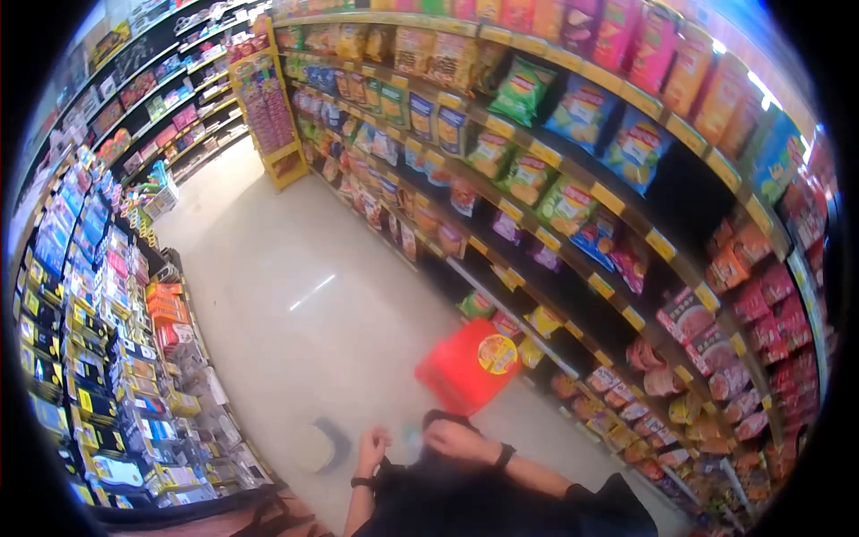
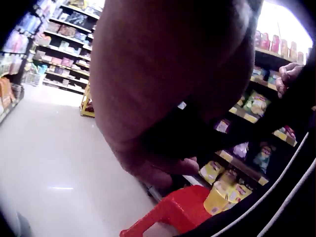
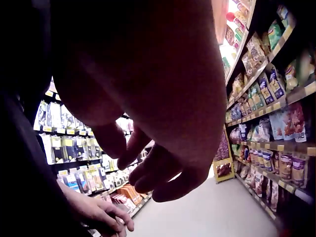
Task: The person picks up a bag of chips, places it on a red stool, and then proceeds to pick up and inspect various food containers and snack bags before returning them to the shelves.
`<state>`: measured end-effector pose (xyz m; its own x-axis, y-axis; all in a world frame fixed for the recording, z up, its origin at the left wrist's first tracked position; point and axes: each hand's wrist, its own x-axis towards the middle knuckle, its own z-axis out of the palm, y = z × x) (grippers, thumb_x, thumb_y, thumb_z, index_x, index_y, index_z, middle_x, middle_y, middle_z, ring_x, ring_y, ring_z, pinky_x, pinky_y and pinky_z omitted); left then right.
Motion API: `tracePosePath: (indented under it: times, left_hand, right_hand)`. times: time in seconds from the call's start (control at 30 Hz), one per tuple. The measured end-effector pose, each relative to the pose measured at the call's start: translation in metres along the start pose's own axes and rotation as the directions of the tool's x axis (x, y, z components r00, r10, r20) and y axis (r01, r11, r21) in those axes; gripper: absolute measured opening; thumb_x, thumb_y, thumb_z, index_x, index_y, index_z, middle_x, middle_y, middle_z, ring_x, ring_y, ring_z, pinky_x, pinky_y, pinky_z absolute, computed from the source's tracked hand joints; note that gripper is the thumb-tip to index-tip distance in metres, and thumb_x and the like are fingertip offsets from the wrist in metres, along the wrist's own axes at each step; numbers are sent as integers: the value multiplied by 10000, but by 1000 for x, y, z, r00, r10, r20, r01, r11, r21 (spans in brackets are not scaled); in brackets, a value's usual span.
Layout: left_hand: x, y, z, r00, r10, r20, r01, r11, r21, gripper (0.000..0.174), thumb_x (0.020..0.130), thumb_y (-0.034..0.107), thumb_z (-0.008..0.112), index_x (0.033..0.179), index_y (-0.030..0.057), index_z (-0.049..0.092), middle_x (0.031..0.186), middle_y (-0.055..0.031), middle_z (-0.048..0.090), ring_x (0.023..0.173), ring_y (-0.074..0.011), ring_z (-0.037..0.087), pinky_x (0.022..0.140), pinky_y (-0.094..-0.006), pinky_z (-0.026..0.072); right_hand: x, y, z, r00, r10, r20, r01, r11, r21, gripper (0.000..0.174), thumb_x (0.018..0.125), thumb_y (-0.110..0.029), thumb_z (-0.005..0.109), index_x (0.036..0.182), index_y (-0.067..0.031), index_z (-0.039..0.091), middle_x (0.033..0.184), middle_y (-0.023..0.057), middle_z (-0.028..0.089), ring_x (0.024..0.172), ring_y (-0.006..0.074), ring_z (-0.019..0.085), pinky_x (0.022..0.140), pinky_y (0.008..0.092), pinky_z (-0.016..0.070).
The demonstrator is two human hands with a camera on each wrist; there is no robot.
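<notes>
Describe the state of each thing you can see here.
Bare left hand: fingers bent, nothing clearly held
Bare right hand: fingers bent, nothing clearly held
Red plastic object: bears a round yellow label
Tall yellow display stand: upright, stocked
Shiny green snack bag: shelved, looks closed

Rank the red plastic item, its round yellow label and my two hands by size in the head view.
1. Red plastic item
2. Right hand
3. Left hand and round yellow label: too alike to rank.
</notes>
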<state>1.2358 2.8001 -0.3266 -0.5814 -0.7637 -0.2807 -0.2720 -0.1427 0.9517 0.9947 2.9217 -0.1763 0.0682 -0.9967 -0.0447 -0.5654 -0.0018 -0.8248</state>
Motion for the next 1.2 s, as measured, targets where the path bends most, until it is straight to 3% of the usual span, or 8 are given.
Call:
tracePosePath:
  times: [0.07, 0.33, 0.47, 0.6, 0.63, 0.73, 0.9, 1.2]
  left_hand:
    - [-6, 10, 3, 999, 7, -50, -8, 1000, -19, 207, 886, -33, 516, 1083, -25, 578, 850, -118, 695, 781, -178, 685, 732, -306, 554]
    - [18, 43, -30, 957, -241, 163, 208, 959, 195, 257, 906, 82, 577, 1147, 0, 613, 903, -124, 717, 859, -166, 692, 769, -298, 534]
    - [66, 38, -56, 988, -128, 86, 98, 952, 290, 296, 920, 256, 632, 1128, 46, 624, 830, -81, 670, 737, -136, 623, 683, -290, 512]
    - [136, 77, -85, 978, -173, 118, 103, 888, 448, 313, 891, 310, 647, 1100, 78, 646, 948, -151, 687, 875, -234, 672, 785, -345, 518]
    - [157, 94, -92, 953, -260, 156, 149, 849, 508, 326, 905, 310, 629, 1107, 55, 633, 1008, -168, 671, 944, -278, 654, 834, -367, 503]
    - [218, 92, -117, 955, -174, 241, 26, 857, 514, 352, 931, 315, 582, 1138, 31, 607, 1092, -190, 639, 1016, -320, 622, 889, -388, 480]
    - [313, 136, -143, 942, -86, 324, -135, 788, 601, 367, 944, 288, 535, 1172, 1, 570, 1154, -224, 592, 1086, -370, 562, 922, -428, 456]
    - [401, 174, -151, 957, 36, 289, -161, 893, 420, 224, 897, 123, 565, 1051, -40, 554, 1038, -236, 558, 1034, -357, 547, 923, -423, 444]
  right_hand:
    - [13, -16, -5, 1000, -12, -8, 13, 999, 46, 199, 908, -177, 552, 934, -1, 640, 927, 175, 632, 889, 328, 600, 808, 403, 481]
    - [79, -16, -1, 998, -55, -40, 58, 996, 75, 152, 885, -153, 591, 921, -16, 646, 915, 164, 632, 871, 332, 607, 790, 400, 492]
    - [128, -4, -13, 999, -33, -4, 33, 998, 47, 108, 860, -105, 587, 896, -16, 636, 874, 162, 624, 856, 334, 604, 768, 412, 493]
    - [185, 49, -19, 993, 15, -119, -2, 994, 109, 125, 864, -126, 572, 883, -20, 635, 832, 169, 621, 831, 349, 598, 756, 424, 487]
    - [196, 57, -28, 988, 84, -130, -67, 989, 128, 131, 866, -137, 570, 881, -24, 636, 823, 169, 620, 831, 351, 595, 759, 426, 484]
    - [220, 48, -68, 945, 231, -232, -210, 971, 114, 162, 889, -172, 559, 911, -35, 642, 824, 156, 621, 823, 348, 589, 758, 441, 478]
    - [283, 81, -88, 877, 222, -426, -154, 970, 188, 154, 875, -156, 575, 888, -17, 642, 901, 184, 616, 863, 376, 592, 752, 449, 484]
    - [393, 45, -147, 908, 249, -339, -190, 962, 197, 175, 903, -151, 564, 991, -12, 624, 953, 168, 628, 881, 353, 605, 774, 414, 490]
